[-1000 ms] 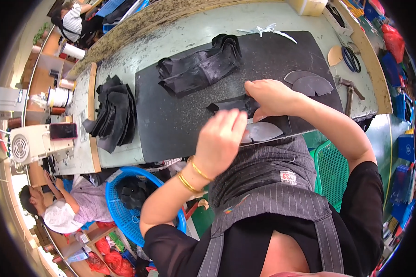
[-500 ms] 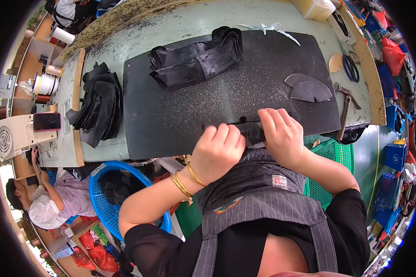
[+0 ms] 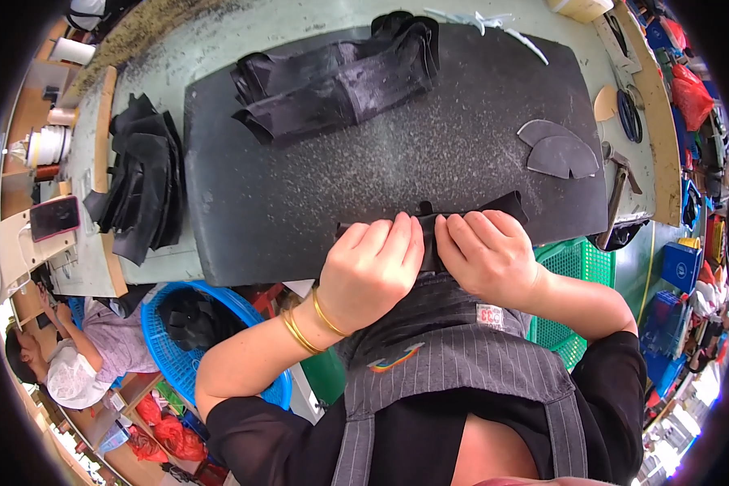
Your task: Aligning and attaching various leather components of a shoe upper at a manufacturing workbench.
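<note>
The front edge of the black mat (image 3: 259, 194) runs beneath both hands, close to the person's apron (image 3: 462, 368). Bare mat lies open ahead of the hands and to either side, bounded at its far part by a stack of black pieces (image 3: 340, 81). At the mat's front edge, a black strip (image 3: 430, 251) is gripped by both: the left hand (image 3: 373, 263) and right hand (image 3: 490, 255) have fingers curled and pressed together, pinching it; the thumbs are hard to make out.

On the mat's right part, grey curved pieces (image 3: 563, 155) overlap. Just off its right edge are a hammer (image 3: 618, 190) and scissors (image 3: 629, 113); white strips (image 3: 482, 23) lie across its far edge. Left of the mat rests another black pile (image 3: 144, 178). Below its front corners stand a blue basket (image 3: 188, 374) and a green basket (image 3: 579, 267).

Half a second ago the hands were wider apart, with more strip showing between them; a second ago the left hand was raised off it.
</note>
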Demonstrator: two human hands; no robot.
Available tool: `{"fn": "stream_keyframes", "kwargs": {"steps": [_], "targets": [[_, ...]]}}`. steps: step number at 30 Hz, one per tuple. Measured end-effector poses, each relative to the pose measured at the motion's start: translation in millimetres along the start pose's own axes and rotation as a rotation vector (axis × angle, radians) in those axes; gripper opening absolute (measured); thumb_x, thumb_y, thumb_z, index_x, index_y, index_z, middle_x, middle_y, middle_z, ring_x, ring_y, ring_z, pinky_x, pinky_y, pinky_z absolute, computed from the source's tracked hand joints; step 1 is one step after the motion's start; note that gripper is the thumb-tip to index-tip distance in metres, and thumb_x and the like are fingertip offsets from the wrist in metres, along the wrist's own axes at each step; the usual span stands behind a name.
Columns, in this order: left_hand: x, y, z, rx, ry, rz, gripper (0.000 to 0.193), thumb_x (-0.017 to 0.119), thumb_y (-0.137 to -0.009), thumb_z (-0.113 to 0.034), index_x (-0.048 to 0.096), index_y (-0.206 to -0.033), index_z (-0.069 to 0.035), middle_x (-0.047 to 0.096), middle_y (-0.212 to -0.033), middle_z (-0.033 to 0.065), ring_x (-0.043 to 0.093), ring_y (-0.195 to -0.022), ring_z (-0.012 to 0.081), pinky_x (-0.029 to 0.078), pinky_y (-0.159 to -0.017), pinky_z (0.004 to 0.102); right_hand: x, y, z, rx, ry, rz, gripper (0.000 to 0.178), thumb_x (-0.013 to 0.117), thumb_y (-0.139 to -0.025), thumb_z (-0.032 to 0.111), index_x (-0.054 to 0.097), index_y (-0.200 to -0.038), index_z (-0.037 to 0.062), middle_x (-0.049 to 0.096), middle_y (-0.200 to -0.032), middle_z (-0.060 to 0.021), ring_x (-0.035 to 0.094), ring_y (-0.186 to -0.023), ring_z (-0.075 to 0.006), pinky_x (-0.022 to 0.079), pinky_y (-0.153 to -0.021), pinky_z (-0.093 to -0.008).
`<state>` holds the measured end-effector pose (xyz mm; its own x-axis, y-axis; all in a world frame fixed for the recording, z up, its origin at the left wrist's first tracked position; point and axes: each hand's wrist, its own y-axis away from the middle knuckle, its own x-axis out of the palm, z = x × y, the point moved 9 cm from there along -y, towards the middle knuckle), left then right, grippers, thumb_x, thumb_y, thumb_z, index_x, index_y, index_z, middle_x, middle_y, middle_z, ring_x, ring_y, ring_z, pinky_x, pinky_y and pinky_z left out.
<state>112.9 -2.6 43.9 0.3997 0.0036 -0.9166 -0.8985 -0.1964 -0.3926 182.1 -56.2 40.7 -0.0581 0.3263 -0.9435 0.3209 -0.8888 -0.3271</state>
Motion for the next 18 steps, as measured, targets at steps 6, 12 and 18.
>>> {"fn": "stream_keyframes", "kwargs": {"steps": [6,12,18], "targets": [[7.8,-3.0,2.4,0.072,-0.029,0.103,0.027,0.068,-0.074,-0.010,0.073,-0.098,0.001,0.071,-0.098,0.0098,0.066,-0.082,0.0195,0.054,-0.070,0.0304,4.7,1.9,3.8,-0.051,0.071,0.140,0.038,0.064,-0.068,0.016,0.070,-0.099,-0.0055,0.063,-0.095,-0.0086,0.060,-0.084,-0.0172,0.052,-0.069,-0.0281],[6.6,-7.8,9.5,0.024,0.140,0.148,0.030,0.067,-0.074,-0.011,0.073,-0.102,0.001,0.068,-0.099,0.0077,0.066,-0.087,0.0207,0.055,-0.071,0.0312,-5.1,9.2,-5.3,0.148,-0.217,0.008,0.044,0.065,-0.068,0.014,0.069,-0.106,-0.0055,0.062,-0.100,-0.0086,0.063,-0.096,-0.0216,0.058,-0.072,-0.0281],[4.4,3.0,-0.8,0.185,0.056,0.040,0.028,0.068,-0.077,-0.012,0.075,-0.102,-0.001,0.068,-0.099,0.0058,0.065,-0.088,0.0189,0.055,-0.068,0.0288,-9.3,16.0,1.9,0.067,-0.132,-0.068,0.041,0.066,-0.067,0.015,0.070,-0.104,-0.0020,0.062,-0.099,-0.0066,0.063,-0.095,-0.0200,0.057,-0.067,-0.0279]]}}
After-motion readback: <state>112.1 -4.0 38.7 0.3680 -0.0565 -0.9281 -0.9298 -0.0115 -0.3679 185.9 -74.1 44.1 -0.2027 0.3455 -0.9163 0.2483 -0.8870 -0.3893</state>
